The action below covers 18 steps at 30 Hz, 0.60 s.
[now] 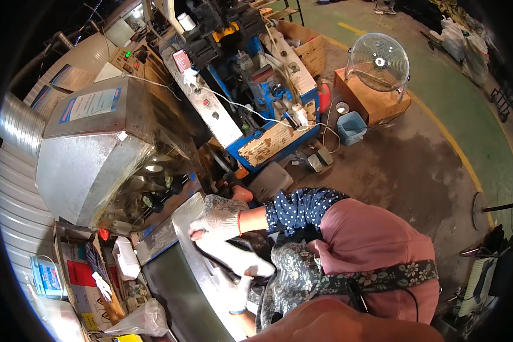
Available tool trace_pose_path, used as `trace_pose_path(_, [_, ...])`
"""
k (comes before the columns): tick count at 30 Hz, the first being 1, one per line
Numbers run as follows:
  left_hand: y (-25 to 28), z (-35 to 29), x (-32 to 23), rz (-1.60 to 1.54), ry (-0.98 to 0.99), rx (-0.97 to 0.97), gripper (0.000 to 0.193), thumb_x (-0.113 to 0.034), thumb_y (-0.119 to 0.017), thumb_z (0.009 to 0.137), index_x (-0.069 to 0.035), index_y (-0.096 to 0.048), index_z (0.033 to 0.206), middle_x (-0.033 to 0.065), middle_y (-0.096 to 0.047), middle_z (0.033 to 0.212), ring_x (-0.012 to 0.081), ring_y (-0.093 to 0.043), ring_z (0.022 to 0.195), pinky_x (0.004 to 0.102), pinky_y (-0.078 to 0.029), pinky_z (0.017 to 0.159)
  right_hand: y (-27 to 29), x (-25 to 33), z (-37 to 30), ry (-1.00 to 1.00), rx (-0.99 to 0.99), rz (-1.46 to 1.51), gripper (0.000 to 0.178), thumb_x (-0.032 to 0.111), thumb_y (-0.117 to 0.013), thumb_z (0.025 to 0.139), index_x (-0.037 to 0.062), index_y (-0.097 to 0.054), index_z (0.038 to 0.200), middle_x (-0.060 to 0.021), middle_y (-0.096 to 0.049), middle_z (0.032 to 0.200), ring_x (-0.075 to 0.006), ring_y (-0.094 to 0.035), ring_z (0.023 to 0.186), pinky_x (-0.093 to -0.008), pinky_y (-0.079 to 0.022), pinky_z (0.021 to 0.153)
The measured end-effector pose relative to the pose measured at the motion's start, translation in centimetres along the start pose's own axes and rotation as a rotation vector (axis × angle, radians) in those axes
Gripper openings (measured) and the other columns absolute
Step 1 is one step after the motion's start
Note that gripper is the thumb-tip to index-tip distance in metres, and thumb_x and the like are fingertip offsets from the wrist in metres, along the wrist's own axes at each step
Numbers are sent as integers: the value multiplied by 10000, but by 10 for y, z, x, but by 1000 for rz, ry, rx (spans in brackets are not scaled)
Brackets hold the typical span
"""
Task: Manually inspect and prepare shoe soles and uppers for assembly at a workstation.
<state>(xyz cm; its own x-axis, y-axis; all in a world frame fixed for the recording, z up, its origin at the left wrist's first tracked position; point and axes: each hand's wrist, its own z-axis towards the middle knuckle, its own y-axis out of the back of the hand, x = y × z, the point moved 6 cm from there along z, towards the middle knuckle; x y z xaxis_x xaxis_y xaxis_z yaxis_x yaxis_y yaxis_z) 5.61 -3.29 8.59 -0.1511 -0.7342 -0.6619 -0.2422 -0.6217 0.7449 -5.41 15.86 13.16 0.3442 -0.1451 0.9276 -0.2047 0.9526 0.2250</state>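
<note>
My right hand (221,224), in a pale knitted glove below a dotted dark sleeve, closes on the far end of a long, bright pale piece (233,255). Glare washes out its surface, so I cannot tell its kind. My left hand (238,292), gloved too, has its thumb up against the near end of that piece; its other fingers are lost in the glare. Beneath both hands runs a shiny metal ledge (182,219), alongside a dark flat belt-like surface (174,285). A floral apron (293,265) hangs close beside the held piece.
A metal hood (85,165) over machinery stands at left. Beyond my right hand is a blue machine (268,142) trailing a white cable. A fan (379,61) rests on a box near a blue bucket (351,126). A white container (125,258) and plastic bag (145,319) sit left of the belt.
</note>
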Motion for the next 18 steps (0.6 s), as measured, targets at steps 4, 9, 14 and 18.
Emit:
trace_pose_path(4, [3,51,-35,-399,-215,-208,977,-243,-796,826,55,-266,1591,219,-419,1561,300,-460,1391,412,-398,1138,6,17,-22,98,257,-350,285,271,-669,932,89,-715,1146,-104,-766,1037,-287,-736,965,-403,-556,827])
trace_pose_path(9, [-8,71,-22,-621,-103,-112,811,-98,-668,880,74,-293,1579,170,-403,1587,266,-379,1453,371,-309,1196,14,13,-16,82,413,-215,373,329,-622,1012,88,-665,1294,-99,-757,1158,-281,-724,1024,-400,-542,903])
trace_pose_path(14, [-18,73,-11,-357,33,-229,850,-179,-696,919,87,-251,1592,222,-363,1619,320,-351,1492,396,-265,1235,5,-9,-17,16,494,173,322,191,-552,1069,15,-604,1334,-77,-701,1039,-143,-688,914,-306,-549,849])
trace_pose_path(18, [-25,71,-18,-237,-27,-288,870,-278,-713,938,97,-260,1579,282,-326,1630,375,-312,1526,433,-257,1253,0,-23,-23,-4,436,206,335,227,-565,1056,65,-602,1347,-74,-715,887,-174,-681,829,-354,-525,765])
